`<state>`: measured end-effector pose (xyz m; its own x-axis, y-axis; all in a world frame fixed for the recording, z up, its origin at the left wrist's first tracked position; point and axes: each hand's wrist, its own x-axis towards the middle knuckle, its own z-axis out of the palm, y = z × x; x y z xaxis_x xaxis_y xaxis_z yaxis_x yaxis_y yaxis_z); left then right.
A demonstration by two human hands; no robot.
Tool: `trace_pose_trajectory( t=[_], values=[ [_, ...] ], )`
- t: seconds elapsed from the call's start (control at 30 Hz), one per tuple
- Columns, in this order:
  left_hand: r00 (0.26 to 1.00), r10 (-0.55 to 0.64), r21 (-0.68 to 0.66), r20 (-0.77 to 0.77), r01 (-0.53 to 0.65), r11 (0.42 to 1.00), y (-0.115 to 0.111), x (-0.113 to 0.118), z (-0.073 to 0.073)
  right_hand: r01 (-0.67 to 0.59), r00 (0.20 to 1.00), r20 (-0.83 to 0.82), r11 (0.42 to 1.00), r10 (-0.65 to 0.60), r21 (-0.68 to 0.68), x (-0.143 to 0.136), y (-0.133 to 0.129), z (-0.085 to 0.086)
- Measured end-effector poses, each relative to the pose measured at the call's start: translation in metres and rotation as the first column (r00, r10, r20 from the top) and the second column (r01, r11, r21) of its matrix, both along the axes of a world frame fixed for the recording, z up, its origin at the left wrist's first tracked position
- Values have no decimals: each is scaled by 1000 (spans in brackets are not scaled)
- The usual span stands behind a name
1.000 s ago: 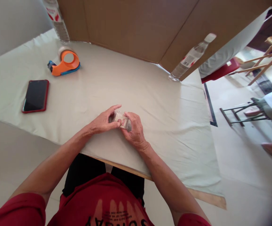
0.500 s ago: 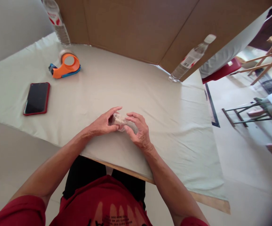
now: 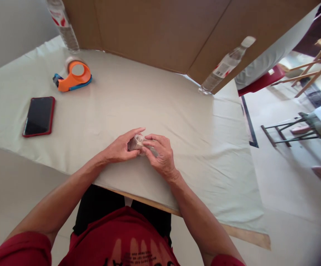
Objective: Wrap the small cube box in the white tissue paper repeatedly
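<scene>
From here, the small clear packet [image 3: 138,140], long axis hidden, sits at three o'clock from the closer, gripping left hand [image 3: 121,147], ten from the curled right hand [image 3: 162,153], whose hold I can't tell.

1. Arms first: left forearm [image 3: 71,190] and right forearm [image 3: 199,214] both bare, elbows out wide, slanting in so my hands meet in front of me
2. Left wrist [image 3: 102,158] is pretty much straight, no real kink
3. Left hand [image 3: 121,147] is in a C-shaped grip, index finger stretched along the far side, thumb along the near side
4. Right hand [image 3: 162,153] has bent fingers, thumb drawn in near them in a pinch, tips pointing at my left and really close to it
</scene>
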<state>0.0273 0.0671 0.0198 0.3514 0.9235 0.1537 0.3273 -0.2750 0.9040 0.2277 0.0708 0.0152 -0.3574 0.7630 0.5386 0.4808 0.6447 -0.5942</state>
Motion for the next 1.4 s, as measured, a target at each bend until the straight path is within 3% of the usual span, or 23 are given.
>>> trace_pose_trajectory(
  t=[0.33,0.53,0.67,0.77,0.9,1.07,1.2,1.4],
  values=[
    [999,-7,55,-48,10,998,-1,-1,-6,25,995,-92,996,-33,-83,0,0,2],
    [999,-34,39,-40,35,999,0,0,-5,1,968,-242,968,-64,-252,1,2,7],
    [999,-34,-51,10,35,998,0,0,-3,4,900,-406,934,-159,-356,6,9,4],
    [996,-26,-129,91,37,991,0,0,-3,-29,870,-451,894,-197,-447,12,16,-1],
    [974,-7,-204,226,55,977,2,0,-4,-148,905,-403,786,-138,-600,17,20,-7],
    [953,73,-194,293,-15,981,4,1,-6,-239,905,-414,689,-97,-684,15,19,-7],
    [954,86,-155,287,-42,987,4,3,-9,-290,905,-424,694,-25,-659,10,18,-7],
    [958,87,-124,272,-54,991,7,4,-17,-157,944,-322,766,-69,-624,8,17,-10]
  ],
)
